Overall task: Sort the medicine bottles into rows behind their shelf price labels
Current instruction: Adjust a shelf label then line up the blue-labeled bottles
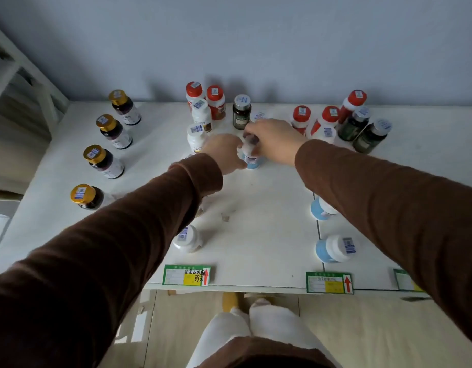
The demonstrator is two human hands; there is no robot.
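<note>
Both hands meet over a blue-and-white bottle [252,158] in the middle of the white shelf [258,208]. My left hand [224,152] closes on its left side; my right hand [274,139] pinches its white cap from above. Two more blue-and-white bottles [333,248] [321,208] stand in a row behind the middle green price label [329,282]. A white bottle [187,238] stands behind the left price label [186,274], with two white bottles [195,136] further back. Several gold-capped dark bottles [103,162] line the left side.
Red-capped bottles [215,102] and a dark bottle with a silver cap [241,111] stand at the back by the grey wall. More red-capped and dark green bottles [362,128] cluster at the back right. A third price label [405,280] shows at the right under my sleeve.
</note>
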